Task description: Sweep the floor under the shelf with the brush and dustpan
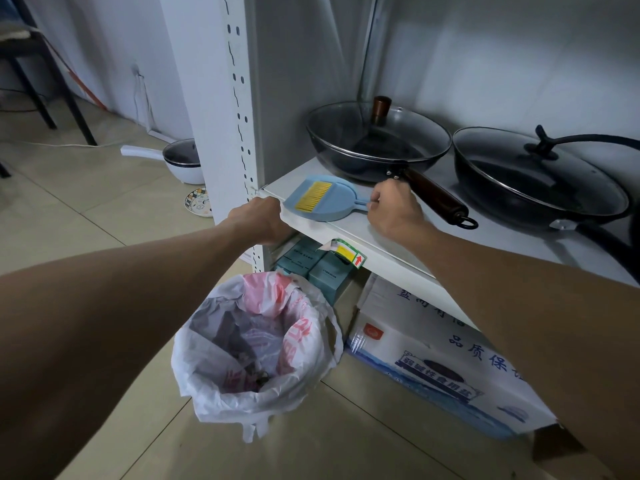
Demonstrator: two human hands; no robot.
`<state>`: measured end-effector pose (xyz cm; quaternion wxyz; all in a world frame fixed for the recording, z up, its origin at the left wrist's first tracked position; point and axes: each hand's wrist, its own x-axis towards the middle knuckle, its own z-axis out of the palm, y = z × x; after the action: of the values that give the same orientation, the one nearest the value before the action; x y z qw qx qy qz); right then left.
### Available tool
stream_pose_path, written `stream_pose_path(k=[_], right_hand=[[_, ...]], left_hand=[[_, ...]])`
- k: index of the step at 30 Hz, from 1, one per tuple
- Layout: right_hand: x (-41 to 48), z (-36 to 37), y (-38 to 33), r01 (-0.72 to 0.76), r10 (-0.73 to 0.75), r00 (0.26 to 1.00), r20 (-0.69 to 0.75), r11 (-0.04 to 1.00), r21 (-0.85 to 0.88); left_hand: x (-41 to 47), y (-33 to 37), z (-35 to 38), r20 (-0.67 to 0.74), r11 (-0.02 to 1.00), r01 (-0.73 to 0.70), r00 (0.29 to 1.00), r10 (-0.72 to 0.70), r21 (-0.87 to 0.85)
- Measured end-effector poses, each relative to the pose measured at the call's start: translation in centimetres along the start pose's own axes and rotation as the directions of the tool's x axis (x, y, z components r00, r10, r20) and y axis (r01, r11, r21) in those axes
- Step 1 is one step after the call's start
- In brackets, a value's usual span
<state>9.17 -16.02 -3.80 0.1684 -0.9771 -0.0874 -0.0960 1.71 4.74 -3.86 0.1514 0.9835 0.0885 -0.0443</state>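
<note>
A small light-blue dustpan [329, 206] lies flat on the white shelf board [363, 237], with a brush of yellow bristles [314, 196] nested in it. My right hand [394, 211] is at the handle end of the set, fingers curled round the blue handle. My left hand [263, 218] grips the front edge of the shelf board at its left corner, just left of the dustpan. The floor under the shelf [343, 306] is mostly hidden by boxes.
Two lidded dark woks [377, 140] [540, 178] stand on the shelf behind the dustpan. A bin lined with a white plastic bag [256, 344] stands on the tiled floor below. Teal boxes [311, 268] and a large carton [433, 358] sit under the shelf. A white pot [180, 161] is left.
</note>
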Motion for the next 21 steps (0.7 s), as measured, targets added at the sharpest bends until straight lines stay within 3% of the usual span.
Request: stream_pose_path(k=[8,21], right_hand=[[-0.4,-0.5,-0.7,0.013,-0.010,0.996,0.083,0.999,-0.038],[-2.7,-3.3,-1.5,0.062,-0.055,0.997,0.052,0.988,-0.144]], left_hand=[[-0.1,-0.2,0.4,0.015,1.000,0.002,1.000,-0.003,0.031],[-1.7,0.4,-1.1,-0.027,1.000,-0.001,1.000,0.002,0.021]])
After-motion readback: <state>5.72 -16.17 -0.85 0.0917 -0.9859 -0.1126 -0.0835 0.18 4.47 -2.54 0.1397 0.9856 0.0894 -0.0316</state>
